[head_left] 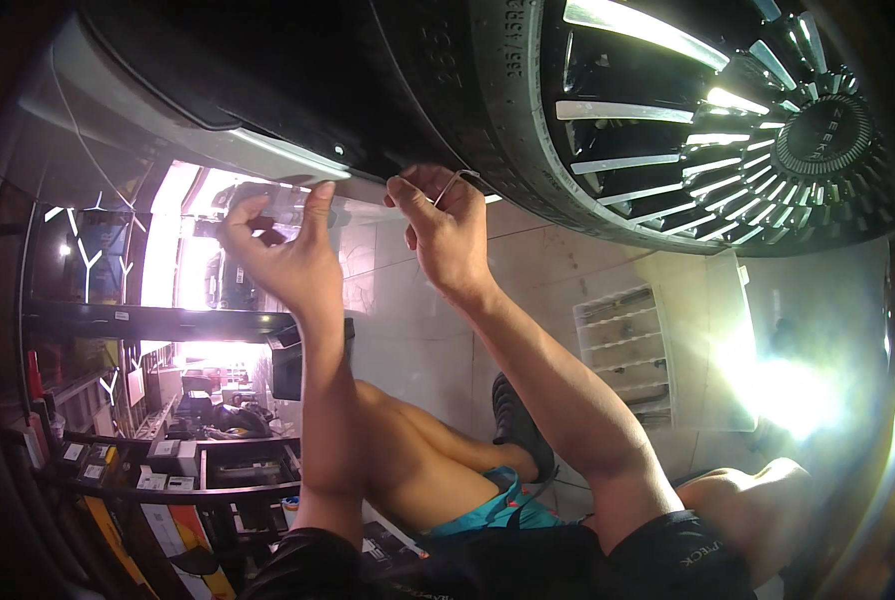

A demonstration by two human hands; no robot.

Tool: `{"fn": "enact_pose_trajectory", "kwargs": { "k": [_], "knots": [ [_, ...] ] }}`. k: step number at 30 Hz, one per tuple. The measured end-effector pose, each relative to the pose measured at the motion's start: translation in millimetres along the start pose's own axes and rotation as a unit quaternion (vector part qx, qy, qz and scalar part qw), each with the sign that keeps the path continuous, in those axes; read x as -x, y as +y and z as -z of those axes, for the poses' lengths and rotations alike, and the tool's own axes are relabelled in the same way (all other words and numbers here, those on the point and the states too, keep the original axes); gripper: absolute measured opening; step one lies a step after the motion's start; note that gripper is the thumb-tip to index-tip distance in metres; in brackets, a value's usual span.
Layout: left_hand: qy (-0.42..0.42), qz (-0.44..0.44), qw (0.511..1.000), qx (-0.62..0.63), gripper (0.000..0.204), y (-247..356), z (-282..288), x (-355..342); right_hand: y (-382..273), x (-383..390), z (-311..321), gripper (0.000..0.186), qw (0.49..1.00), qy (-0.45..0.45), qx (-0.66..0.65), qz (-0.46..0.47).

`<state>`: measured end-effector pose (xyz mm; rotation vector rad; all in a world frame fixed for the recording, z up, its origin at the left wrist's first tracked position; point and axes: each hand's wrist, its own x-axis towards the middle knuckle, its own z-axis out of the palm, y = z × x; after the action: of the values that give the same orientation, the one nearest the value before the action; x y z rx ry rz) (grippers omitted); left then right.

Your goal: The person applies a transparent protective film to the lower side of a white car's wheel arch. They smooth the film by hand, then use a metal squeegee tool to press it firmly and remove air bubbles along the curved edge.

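My left hand (293,250) is raised below the pale lower edge (293,155) of a car body. Its thumb points up and stands apart from the curled fingers, and I see nothing held between them. To its right, my right hand (453,235) is closed on a thin bent metal rod (451,187), close to the tyre (498,130). The rod's far end is hard to make out against the dark wheel arch. A small bright dot (339,150) shows on the dark panel (298,70) above and between the hands.
A wheel with many silver spokes (628,110) fills the upper right. On the tiled floor lies a pale slotted case (623,345), near a glaring light (793,390). Shelves with small boxes (173,460) stand lower left. My bent leg (418,440) and dark shoe (520,425) are below my arms.
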<state>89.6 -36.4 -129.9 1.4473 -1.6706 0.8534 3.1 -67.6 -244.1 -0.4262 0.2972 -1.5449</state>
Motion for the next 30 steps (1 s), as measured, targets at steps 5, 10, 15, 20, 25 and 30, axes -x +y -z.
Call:
{"fn": "enact_pose_trajectory", "kwargs": {
  "k": [5, 10, 15, 20, 25, 30],
  "knots": [
    [-0.015, 0.127, 0.982, 0.138, 0.038, -16, -24, 10, -4, -3, -3, 0.024, 0.998, 0.007, 0.06, 0.035],
    [0.024, 0.141, 0.932, 0.333, 0.029, -21, -40, 17, -3, -12, -12, 0.022, 0.988, 0.01, 0.139, 0.065],
    [0.033, 0.139, 0.94, 0.309, 0.029, -29, -41, 15, 1, -24, -17, 0.019, 0.957, 0.028, 0.212, 0.199],
    [0.016, 0.149, 0.931, 0.334, 0.025, -32, -38, 16, -7, -30, -23, 0.02, 0.92, 0.001, 0.308, 0.243],
    [0.036, 0.114, 0.932, 0.341, 0.024, -31, -44, 20, -14, -40, -21, 0.022, 0.913, -0.043, 0.313, 0.258],
    [0.051, 0.086, 0.936, 0.336, 0.026, -33, -48, 19, -10, -45, -19, 0.025, 0.918, -0.074, 0.289, 0.261]
  ]
}}
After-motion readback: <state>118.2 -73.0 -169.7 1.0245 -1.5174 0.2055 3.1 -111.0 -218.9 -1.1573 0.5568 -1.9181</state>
